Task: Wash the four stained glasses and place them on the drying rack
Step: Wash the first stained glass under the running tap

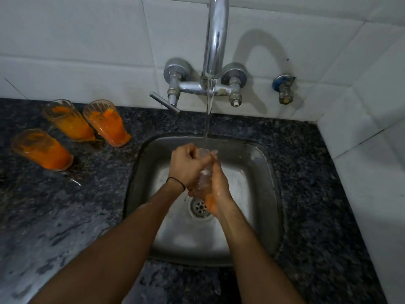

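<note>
Indoors, granite counter (65,216), white tiles (76,40), steel sink (263,194), left hand (186,165) and right hand (219,189) fingers (190,151) grasping glass (203,181).

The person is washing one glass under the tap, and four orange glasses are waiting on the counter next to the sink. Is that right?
Not quite. Only three orange glasses wait on the counter next to the sink, not four, as the head view shows. The left hand and right hand do hold one glass under the tap.
</note>
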